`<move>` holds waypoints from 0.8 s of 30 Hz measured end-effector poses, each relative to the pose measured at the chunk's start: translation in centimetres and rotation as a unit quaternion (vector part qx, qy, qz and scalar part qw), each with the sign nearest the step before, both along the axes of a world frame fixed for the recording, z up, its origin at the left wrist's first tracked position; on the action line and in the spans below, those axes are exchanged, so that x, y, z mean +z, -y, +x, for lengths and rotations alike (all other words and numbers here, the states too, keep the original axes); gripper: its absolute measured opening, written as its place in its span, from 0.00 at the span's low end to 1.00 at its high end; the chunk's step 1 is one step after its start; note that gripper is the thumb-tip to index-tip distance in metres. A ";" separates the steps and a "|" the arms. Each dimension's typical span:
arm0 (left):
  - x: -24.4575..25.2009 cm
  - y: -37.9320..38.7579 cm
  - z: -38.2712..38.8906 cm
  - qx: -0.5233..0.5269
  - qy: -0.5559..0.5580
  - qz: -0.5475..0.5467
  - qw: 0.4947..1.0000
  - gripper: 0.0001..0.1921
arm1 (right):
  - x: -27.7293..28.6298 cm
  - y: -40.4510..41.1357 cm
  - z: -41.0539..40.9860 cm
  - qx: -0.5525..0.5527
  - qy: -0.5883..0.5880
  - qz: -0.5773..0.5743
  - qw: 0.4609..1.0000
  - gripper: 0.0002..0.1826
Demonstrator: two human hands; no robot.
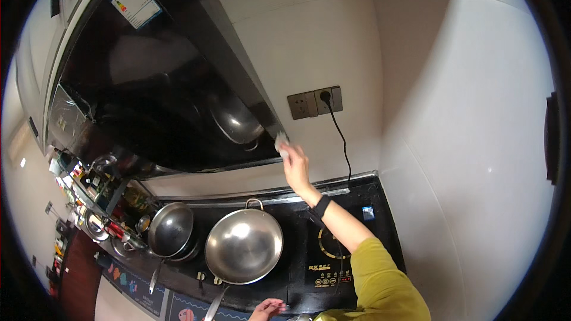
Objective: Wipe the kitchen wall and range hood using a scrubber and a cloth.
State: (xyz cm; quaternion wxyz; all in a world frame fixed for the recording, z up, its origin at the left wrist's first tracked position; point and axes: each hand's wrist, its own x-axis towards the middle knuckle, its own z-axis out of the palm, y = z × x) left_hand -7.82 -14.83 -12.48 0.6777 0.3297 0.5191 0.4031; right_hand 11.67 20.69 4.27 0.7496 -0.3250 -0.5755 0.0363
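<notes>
My right hand (296, 165), with a black band on its wrist, reaches up to the lower right corner of a glossy black range hood (178, 98). Its fingers pinch a whitish cloth or tissue (281, 143) against the hood's edge. Low in the view, my left hand (267, 309) is partly cut off by the frame; its fingers are slightly curled, and nothing shows in them. It lies near the counter's front edge, right of the long handle of a stainless steel wok (244, 246) on the cooktop.
An induction cooker (330, 272) stands right of the wok. A smaller steel pan (171, 229) sits to its left, beside a crowded rack of bottles and kitchenware (100, 187). A black cord (343, 142) hangs from the wall socket (315, 102).
</notes>
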 end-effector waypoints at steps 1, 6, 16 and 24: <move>0.0 0.0 0.0 0.001 0.004 0.002 1.000 0.09 | -2.8 -0.5 0.8 0.032 0.043 -0.075 0.996 0.16; 1.0 -0.5 0.8 -0.009 -0.014 0.008 1.000 0.09 | 1.0 -1.2 3.9 0.018 0.103 -0.021 0.994 0.23; 1.1 -2.0 0.7 -0.008 0.001 -0.036 0.999 0.10 | 33.1 8.5 1.4 -0.062 0.168 0.591 0.787 0.15; -0.6 -2.2 -0.4 -0.032 0.008 -0.050 0.998 0.11 | 18.8 2.3 1.5 -0.124 0.391 0.480 0.775 0.13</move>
